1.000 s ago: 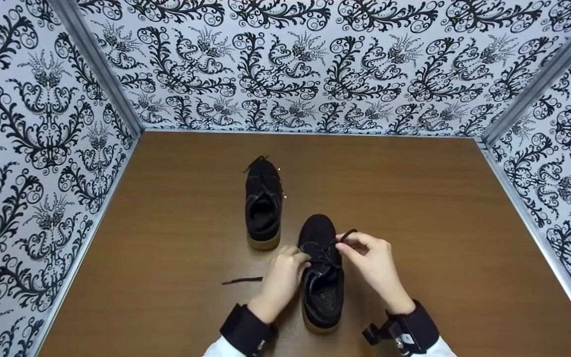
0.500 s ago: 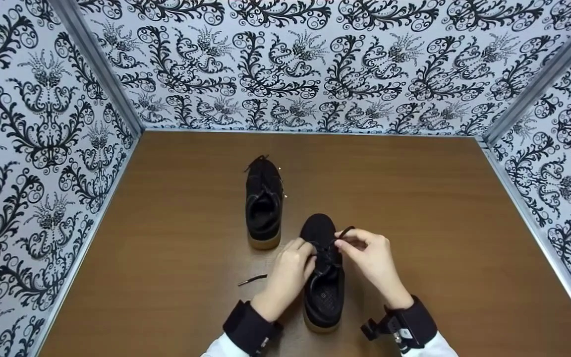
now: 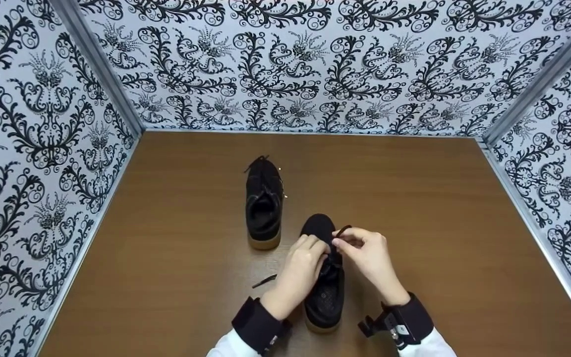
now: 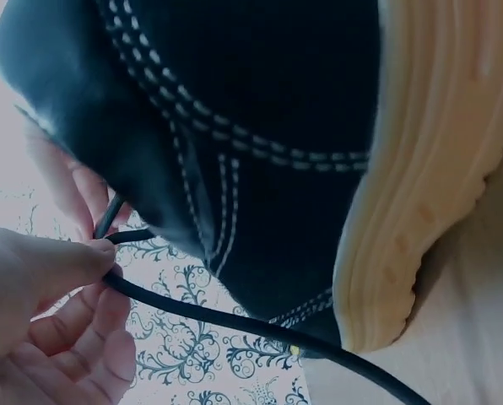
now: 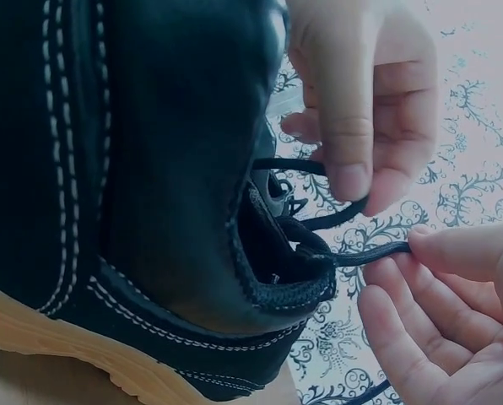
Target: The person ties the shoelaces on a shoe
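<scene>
A black lace-up shoe with a tan sole stands on the table, toe pointing away. My left hand is over its lacing and hides part of it. In the left wrist view, that hand's thumb and finger pinch a black shoelace, whose tail runs down past the shoe. At the right side of the shoe, my right hand pinches the other lace end between thumb and fingers, its tip sticking up. Seen from the right wrist, the left hand holds a bend of lace just above the right fingertips.
A second black shoe stands farther back on the left, its laces lying at the toe. The brown wooden table is bounded by patterned walls with grey metal edging.
My left hand has moved right and slightly forward over the lacing, drawing its lace tail along. The right hand has shifted slightly left, still pinching its lace. Both shoes stay nearly in place.
</scene>
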